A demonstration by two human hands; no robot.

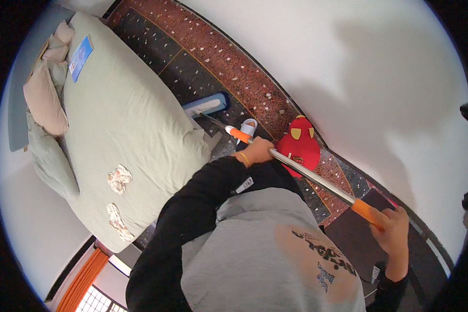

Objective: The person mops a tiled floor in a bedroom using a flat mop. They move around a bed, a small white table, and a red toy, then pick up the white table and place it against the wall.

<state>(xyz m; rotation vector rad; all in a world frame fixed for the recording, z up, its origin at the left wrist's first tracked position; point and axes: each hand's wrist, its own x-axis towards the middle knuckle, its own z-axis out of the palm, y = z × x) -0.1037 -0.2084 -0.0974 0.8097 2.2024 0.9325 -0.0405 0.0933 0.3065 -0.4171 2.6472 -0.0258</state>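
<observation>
A flat mop with a long silver pole [317,179] runs slantwise across in front of my body. My left hand [257,151] is closed round the pole just behind its lower orange sleeve, with a yellow band on the wrist. Farther up, my right hand [391,234] wraps the orange end grip [368,213]. The blue and white mop head [207,105] lies on the dark speckled floor [184,78] beside the bed's hanging cover. One of my feet, in a white slipper [249,126], stands close to the mop head.
The bed [125,99] with a pale green cover fills the left, bearing pillows [44,101], a blue booklet [81,58] and two crumpled cloths [119,179]. A red plush-looking item with yellow patches [300,148] sits by the white wall [369,73]. An orange curtain [80,281] hangs lower left.
</observation>
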